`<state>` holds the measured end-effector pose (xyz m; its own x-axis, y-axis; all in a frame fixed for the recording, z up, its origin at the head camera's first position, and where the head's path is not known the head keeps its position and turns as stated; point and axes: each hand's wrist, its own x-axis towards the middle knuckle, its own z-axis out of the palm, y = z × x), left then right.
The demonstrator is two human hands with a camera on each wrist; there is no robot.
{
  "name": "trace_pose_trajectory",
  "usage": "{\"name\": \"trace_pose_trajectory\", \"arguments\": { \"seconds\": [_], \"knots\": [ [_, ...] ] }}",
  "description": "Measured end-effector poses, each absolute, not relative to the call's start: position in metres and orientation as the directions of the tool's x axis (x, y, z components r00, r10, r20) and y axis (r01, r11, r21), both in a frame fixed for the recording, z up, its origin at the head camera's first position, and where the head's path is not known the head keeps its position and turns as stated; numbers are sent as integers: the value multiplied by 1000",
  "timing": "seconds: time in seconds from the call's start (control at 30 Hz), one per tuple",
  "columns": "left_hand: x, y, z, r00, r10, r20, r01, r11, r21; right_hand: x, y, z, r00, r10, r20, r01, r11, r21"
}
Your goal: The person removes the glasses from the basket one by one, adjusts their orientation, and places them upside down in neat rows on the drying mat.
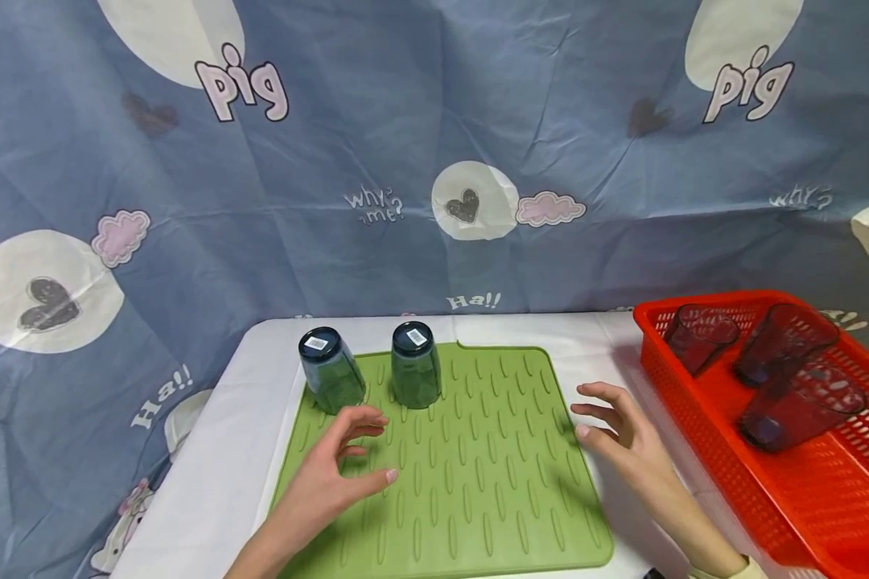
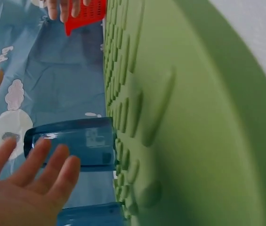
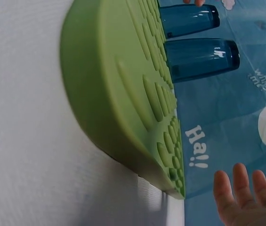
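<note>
Two blue-tinted drinking glasses stand upside down at the back left of a green ridged mat (image 1: 478, 515). The left glass (image 1: 333, 375) tilts slightly in the head view, and the other glass (image 1: 416, 371) is just right of it. My left hand (image 1: 326, 474) hovers over the mat in front of them, fingers loosely bent, holding nothing. Beyond its fingers the left wrist view shows one glass (image 2: 83, 143). My right hand (image 1: 630, 442) hangs over the mat's right edge, fingers relaxed and apart from any object, between mat and basket.
A red plastic basket (image 1: 720, 458) stands at the right. Inside it lie three more tinted glasses: one at the back left (image 1: 701, 338), another at the back (image 1: 785, 342) and a third in front (image 1: 800, 406). A printed blue cloth (image 1: 376, 265) hangs behind the white-covered table (image 1: 195, 498).
</note>
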<state>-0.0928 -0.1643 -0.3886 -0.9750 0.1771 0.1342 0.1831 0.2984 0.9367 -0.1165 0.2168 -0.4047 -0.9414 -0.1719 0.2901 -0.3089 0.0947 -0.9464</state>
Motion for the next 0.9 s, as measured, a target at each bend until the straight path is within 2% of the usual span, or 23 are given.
{"name": "trace_pose_trajectory", "arguments": {
  "seconds": [0.13, 0.6, 0.9],
  "knots": [
    [-95, -166, -394, -961, 226, 156, 217, 273, 937, -116, 219, -402, -942, -172, 289, -306, 83, -948],
    [-107, -165, -396, -947, 259, 189, 249, 223, 942, -118, 217, -403, -933, -177, 314, -337, 121, -934],
    [-107, -165, -393, -940, 298, 163, 238, 232, 943, -116, 220, -396, -907, -265, 328, -392, 243, -887]
  ]
}}
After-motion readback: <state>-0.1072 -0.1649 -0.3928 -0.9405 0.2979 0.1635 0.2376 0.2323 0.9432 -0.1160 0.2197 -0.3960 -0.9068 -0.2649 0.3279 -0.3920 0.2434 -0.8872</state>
